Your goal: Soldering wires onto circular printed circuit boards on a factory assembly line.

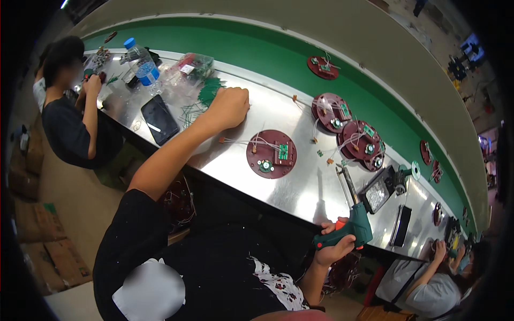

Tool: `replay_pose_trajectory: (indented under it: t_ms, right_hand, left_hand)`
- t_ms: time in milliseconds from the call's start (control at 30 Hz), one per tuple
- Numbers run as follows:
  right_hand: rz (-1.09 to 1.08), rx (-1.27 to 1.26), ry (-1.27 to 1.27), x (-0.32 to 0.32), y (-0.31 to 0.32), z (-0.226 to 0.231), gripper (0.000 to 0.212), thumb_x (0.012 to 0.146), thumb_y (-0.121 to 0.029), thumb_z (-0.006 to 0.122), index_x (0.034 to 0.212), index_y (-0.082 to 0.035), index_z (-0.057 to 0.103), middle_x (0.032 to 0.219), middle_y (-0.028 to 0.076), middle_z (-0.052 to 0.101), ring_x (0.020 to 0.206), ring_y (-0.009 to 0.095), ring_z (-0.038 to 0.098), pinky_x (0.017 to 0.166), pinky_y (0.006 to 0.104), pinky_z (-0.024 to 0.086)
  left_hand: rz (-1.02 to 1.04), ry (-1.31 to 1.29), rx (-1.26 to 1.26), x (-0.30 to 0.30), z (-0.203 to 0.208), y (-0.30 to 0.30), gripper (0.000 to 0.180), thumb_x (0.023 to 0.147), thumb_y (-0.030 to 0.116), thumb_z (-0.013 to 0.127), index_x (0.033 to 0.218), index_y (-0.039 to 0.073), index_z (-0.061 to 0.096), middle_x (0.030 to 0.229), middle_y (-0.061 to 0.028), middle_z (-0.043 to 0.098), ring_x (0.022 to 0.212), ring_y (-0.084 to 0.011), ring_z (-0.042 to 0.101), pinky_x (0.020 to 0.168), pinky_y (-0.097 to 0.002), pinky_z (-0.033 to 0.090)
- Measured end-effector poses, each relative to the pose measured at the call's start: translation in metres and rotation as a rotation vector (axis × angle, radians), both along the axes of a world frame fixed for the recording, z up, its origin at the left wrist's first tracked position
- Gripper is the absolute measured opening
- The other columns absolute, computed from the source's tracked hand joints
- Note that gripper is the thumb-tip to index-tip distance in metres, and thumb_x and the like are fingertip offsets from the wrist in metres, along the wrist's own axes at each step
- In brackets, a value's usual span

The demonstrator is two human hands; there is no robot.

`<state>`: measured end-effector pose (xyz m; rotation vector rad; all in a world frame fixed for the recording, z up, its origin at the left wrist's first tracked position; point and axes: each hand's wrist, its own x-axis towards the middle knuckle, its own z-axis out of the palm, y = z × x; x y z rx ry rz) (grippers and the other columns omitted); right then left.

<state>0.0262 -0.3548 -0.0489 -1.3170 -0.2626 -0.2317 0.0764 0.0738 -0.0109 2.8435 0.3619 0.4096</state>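
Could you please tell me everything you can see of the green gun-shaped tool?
The green gun-shaped tool looks like a soldering gun. Its dark green body and handle appear to be plastic, with orange-red accents. A long metal barrel extends from the front, with a thinner rod alongside. The right hand grips the handle near the table's closer edge, and the barrel points away from the person. Whether it is switched on cannot be told.
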Motion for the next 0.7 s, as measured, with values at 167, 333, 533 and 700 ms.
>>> replay_pose_trajectory:
  t_ms: [167,333,533,700]
  right_hand:
    - [-0.001,0.002,-0.008,0.002,-0.001,0.001,0.063,0.111,-0.052,0.038,0.125,0.008,0.050,0.111,0.014,0.058,0.069,0.018,0.057,0.072,0.0374,0.055]
    - [0.007,0.008,-0.007,0.003,-0.002,0.002,0.063,0.110,-0.052,0.038,0.126,0.008,0.049,0.110,0.015,0.057,0.069,0.018,0.057,0.072,0.0378,0.055]
    - [0.018,0.000,0.003,-0.004,-0.001,0.005,0.063,0.110,-0.053,0.039,0.126,0.008,0.049,0.109,0.015,0.057,0.069,0.018,0.056,0.073,0.0388,0.054]
    - [0.036,-0.009,0.015,-0.005,0.000,0.011,0.064,0.109,-0.054,0.039,0.125,0.008,0.049,0.109,0.015,0.056,0.069,0.018,0.056,0.073,0.0390,0.054]
  left_hand:
    - [-0.092,0.104,0.291,0.013,0.001,-0.002,0.012,0.091,0.009,0.060,0.098,-0.001,0.060,0.089,-0.0171,0.069,0.090,-0.0394,0.065,0.084,-0.0511,0.044]
    - [-0.204,-0.180,0.386,0.003,0.018,-0.020,0.013,0.094,0.010,0.059,0.100,-0.001,0.058,0.085,-0.0179,0.069,0.083,-0.0384,0.066,0.076,-0.0500,0.046]
    - [-0.333,-0.023,-0.477,-0.032,0.029,-0.069,0.016,0.095,0.006,0.060,0.109,-0.002,0.060,0.076,-0.0144,0.069,0.070,-0.0319,0.069,0.066,-0.0451,0.052]
    - [-0.106,-0.031,-0.752,-0.059,0.024,-0.104,0.015,0.095,0.001,0.064,0.109,-0.003,0.063,0.076,-0.0108,0.069,0.065,-0.0194,0.068,0.062,-0.0331,0.052]
